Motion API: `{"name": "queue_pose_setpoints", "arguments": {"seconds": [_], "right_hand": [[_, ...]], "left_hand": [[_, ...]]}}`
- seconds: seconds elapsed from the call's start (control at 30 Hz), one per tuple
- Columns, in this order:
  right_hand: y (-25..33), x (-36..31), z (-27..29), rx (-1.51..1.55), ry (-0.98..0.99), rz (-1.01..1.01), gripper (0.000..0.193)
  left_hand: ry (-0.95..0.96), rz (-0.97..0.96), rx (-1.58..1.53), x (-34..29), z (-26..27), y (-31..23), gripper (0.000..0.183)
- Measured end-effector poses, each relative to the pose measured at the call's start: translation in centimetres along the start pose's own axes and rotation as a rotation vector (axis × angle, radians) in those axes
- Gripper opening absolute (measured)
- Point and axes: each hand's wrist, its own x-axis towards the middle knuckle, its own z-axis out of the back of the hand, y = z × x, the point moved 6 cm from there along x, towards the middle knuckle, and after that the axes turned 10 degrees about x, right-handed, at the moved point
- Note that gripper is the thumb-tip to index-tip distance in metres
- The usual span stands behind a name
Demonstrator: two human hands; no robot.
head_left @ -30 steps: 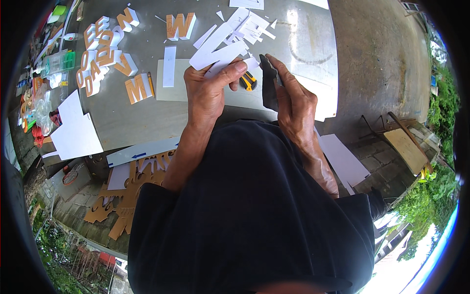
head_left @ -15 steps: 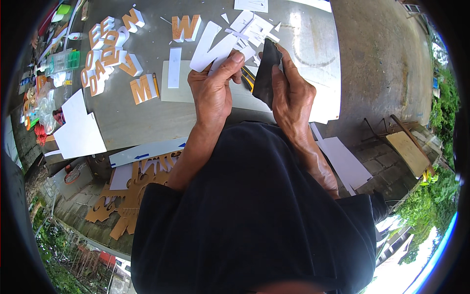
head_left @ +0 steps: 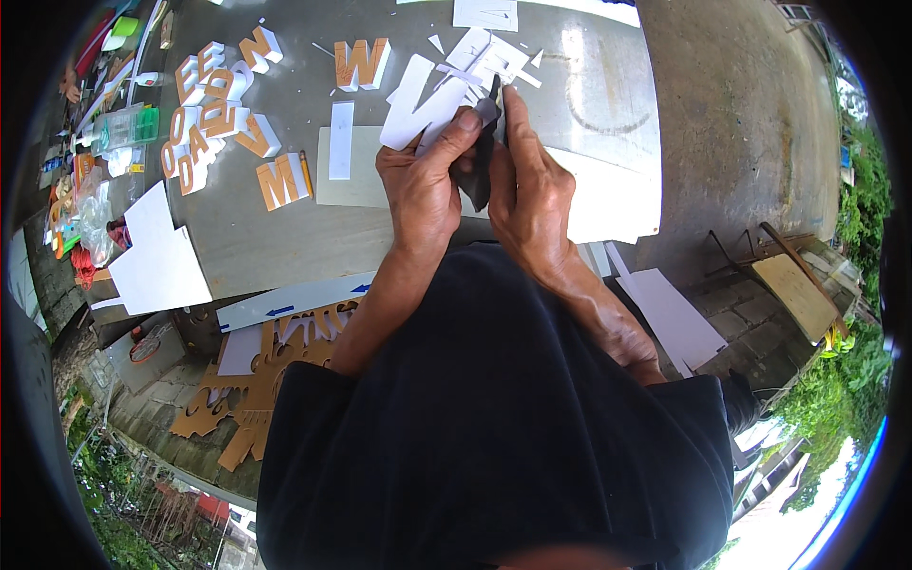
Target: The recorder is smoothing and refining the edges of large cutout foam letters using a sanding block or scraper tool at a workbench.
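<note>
My left hand (head_left: 424, 195) pinches a white cut-out letter (head_left: 410, 103) with slanted strokes between thumb and fingers, above the table. In my right hand (head_left: 534, 195) is a bent piece of black sandpaper (head_left: 481, 171), seen nearly edge-on. The sandpaper lies right by the left thumb, at the letter's right side; whether it touches the edge is hidden by the fingers. My right index finger points forward along it. Beyond both hands lies a pile of white offcuts (head_left: 513, 65).
Several white block letters with tan faces (head_left: 220, 114) stand on the table's left, a pencil (head_left: 305, 174) beside the nearest. A white strip (head_left: 340, 140) lies left of my hands. Large white sheets (head_left: 613, 190) cover the right side. Brown cut-out cardboard (head_left: 249, 394) sits below the front edge.
My right hand has moved left with the sandpaper, bringing it up against my left hand and the letter. The sandpaper has turned from broadside to nearly edge-on.
</note>
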Motion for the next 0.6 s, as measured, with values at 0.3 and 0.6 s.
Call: {"name": "queue_pose_setpoints", "arguments": {"seconds": [0.3, 0.6], "right_hand": [[-0.4, -1.6, -0.1, -0.080, 0.097, 0.087, 0.061], [0.7, 0.4, -0.4, -0.075, -0.029, 0.184, 0.059]], "left_hand": [[0.036, -0.014, 0.000, 0.7, 0.9, -0.4, 0.016], [0.023, 0.045, -0.014, 0.5, 0.8, 0.1, 0.015]]}}
